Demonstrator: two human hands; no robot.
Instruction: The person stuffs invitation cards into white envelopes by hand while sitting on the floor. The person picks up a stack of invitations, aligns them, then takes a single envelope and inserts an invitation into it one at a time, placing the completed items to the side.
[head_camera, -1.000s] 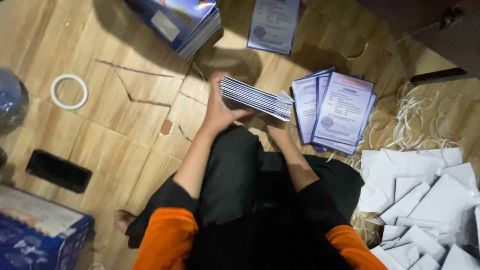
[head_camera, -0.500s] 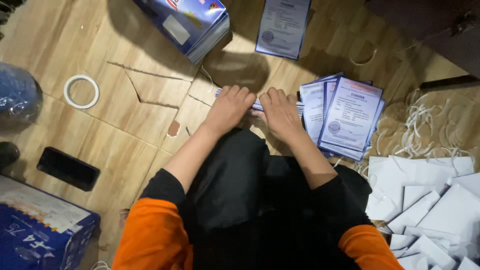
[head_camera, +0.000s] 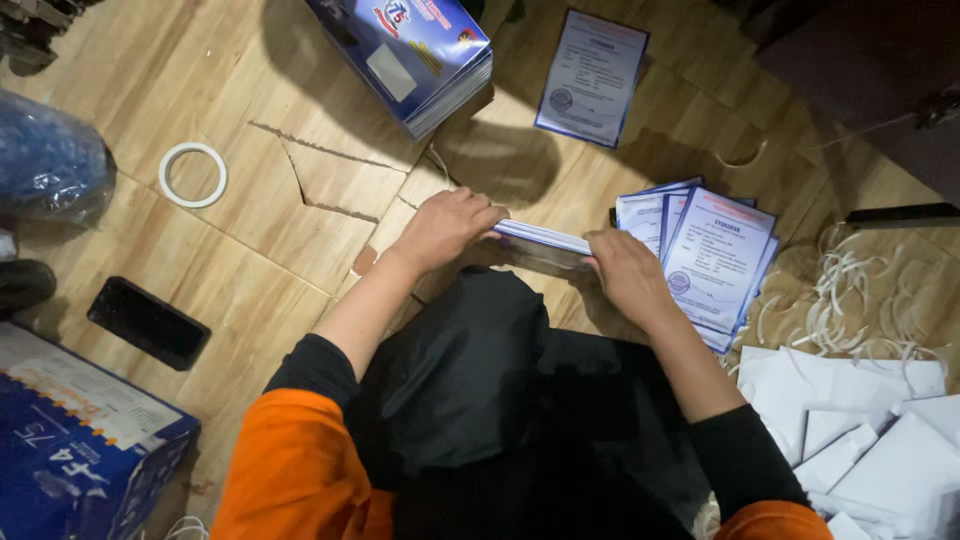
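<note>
cardboard, flattened and creased, covers the floor under everything we see, and both hands work over it just ahead of the dark-clad knees. well off to the left of the left hand, at the near corner, sits a big blue carton. far ahead of the hands lies a blue stack of booklets, tilted, and to its right, ahead of the right hand, a single printed sheet lies flat. just beside the right hand, on its outer side, we find a fanned pile of printed leaflets with blue borders; the hand's knuckles are close to its nearest edge, though we cannot tell whether they touch. nearer to us than that hand, white envelopes lie heaped, with a tangle of white strips beyond them.

between the hands is the small stack of leaflets, held level and low over the cardboard. the left hand is curled around its left end, fingers on top. the right hand clasps the right end, fingers closed over the edge. so the stack spans the gap from one grip to the other.

left of the left hand, well apart, lie a black phone and, further ahead, a white tape ring.
</note>
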